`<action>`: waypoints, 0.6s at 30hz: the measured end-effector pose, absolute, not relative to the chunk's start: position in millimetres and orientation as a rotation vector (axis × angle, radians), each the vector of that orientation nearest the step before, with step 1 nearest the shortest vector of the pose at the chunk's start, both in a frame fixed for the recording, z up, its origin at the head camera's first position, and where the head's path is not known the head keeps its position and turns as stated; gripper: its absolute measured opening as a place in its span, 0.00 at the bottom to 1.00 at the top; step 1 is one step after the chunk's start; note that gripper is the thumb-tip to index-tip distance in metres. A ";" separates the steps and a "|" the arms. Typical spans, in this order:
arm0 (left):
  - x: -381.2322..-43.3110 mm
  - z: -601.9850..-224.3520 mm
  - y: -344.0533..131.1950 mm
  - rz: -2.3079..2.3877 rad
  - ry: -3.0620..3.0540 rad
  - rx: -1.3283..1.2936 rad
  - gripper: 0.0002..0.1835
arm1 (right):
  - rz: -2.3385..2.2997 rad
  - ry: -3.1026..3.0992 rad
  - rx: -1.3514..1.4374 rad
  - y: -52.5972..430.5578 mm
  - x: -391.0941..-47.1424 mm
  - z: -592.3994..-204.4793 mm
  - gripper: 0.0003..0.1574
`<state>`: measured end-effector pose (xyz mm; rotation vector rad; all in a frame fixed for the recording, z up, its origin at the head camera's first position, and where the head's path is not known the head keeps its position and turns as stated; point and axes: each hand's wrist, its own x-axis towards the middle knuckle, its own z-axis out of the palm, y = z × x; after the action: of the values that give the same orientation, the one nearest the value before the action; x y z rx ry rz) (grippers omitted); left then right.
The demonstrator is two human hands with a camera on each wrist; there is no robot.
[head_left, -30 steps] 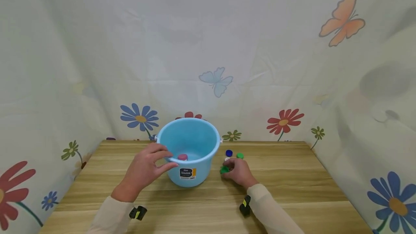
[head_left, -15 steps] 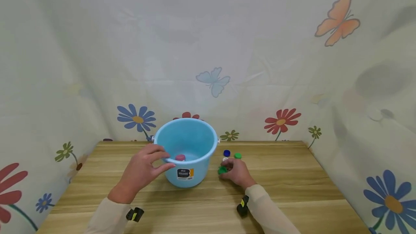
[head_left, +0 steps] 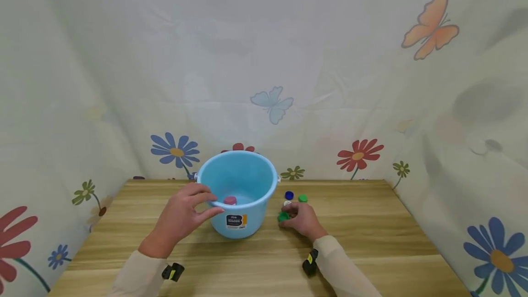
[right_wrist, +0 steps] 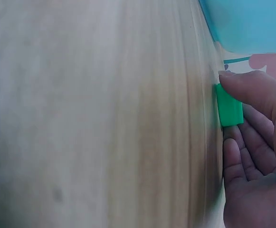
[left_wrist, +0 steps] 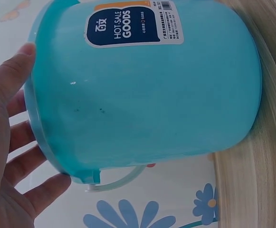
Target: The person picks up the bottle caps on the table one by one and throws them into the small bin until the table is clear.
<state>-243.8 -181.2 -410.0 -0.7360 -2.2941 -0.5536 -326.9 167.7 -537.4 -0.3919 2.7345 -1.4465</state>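
Note:
A light blue plastic bucket (head_left: 255,217) stands upright on the wooden table. My left hand (head_left: 179,219) grips its near left rim, thumb outside and fingers over the inner side; the left wrist view shows the thumb (left_wrist: 19,66) against the rim. Inside the bucket lies a pink bottle cap (head_left: 230,200). To the bucket's right, my right hand (head_left: 305,221) pinches a green bottle cap (head_left: 283,216) at table level. In the right wrist view that green cap (right_wrist: 230,107) sits under the thumb, with fingers curled behind it.
Just beyond my right hand lie a blue cap (head_left: 289,195), another green cap (head_left: 303,198) and a partly hidden white cap (head_left: 287,203). The table (head_left: 363,228) ends at a printed cloth backdrop (head_left: 330,104) behind and at both sides.

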 end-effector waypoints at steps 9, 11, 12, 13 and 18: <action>-244.4 -409.5 -179.3 -0.540 -2.312 -0.722 0.19 | -1.479 2.728 -0.347 167.5 -326.0 -535.1 0.22; -243.7 -409.2 -179.6 -0.538 -2.321 -0.718 0.19 | -1.485 2.720 -0.344 166.9 -325.7 -535.1 0.22; -243.1 -409.0 -179.9 -0.536 -2.326 -0.716 0.19 | -1.488 2.717 -0.342 166.5 -325.7 -535.7 0.22; -242.9 -409.0 -180.1 -0.534 -2.331 -0.715 0.19 | -1.495 2.712 -0.340 166.2 -325.6 -536.1 0.22; -242.0 -409.6 -180.8 -0.528 -2.331 -0.714 0.19 | -1.517 2.686 -0.348 167.6 -324.5 -537.4 0.22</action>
<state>-242.0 -180.8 -409.6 -0.7143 -2.3313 -0.5281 -324.5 167.6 -537.4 -0.3476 2.6862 -1.5165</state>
